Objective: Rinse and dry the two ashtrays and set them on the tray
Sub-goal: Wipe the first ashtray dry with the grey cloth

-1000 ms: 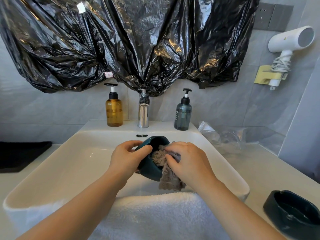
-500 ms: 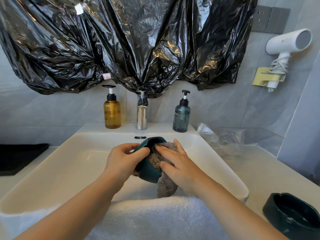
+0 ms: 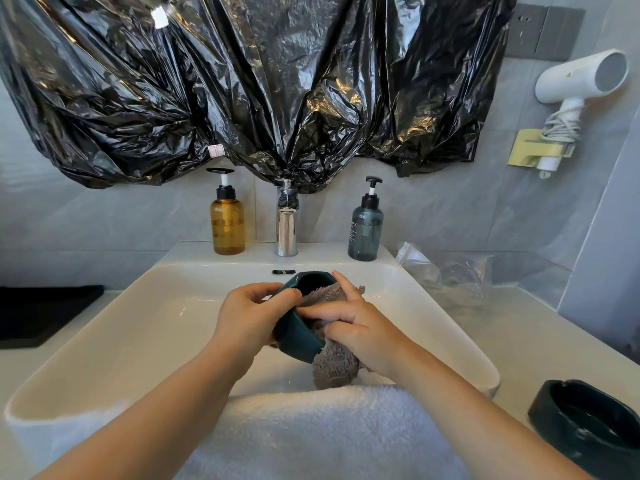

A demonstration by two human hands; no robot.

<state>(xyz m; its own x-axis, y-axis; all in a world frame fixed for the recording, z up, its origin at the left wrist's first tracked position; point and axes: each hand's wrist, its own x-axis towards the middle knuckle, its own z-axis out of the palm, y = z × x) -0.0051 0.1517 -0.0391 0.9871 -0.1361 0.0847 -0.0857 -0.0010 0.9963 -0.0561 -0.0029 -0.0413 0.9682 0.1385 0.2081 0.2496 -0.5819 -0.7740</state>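
Observation:
A dark teal ashtray (image 3: 298, 336) is held tilted on its side over the white sink basin (image 3: 145, 327). My left hand (image 3: 252, 320) grips its rim and back from the left. My right hand (image 3: 356, 329) presses a grey-brown fluffy cloth (image 3: 334, 365) into the ashtray's hollow, fingers partly curled on the cloth, whose lower end hangs down. A second dark teal ashtray (image 3: 588, 424) sits on the counter at the lower right, cut off by the frame edge. A black tray (image 3: 41, 313) lies on the counter at the far left.
A white towel (image 3: 318, 431) drapes over the sink's front edge. Behind the basin stand an amber pump bottle (image 3: 227, 220), a chrome tap (image 3: 286, 226) and a grey-blue pump bottle (image 3: 365, 226). Black plastic sheeting (image 3: 263, 81) covers the wall above. A clear plastic bag (image 3: 446, 275) lies right.
My right hand has shifted with the cloth inside the ashtray, its fingers first stretching out and then curling lower. My left hand keeps its grip; the ashtray has turned slightly.

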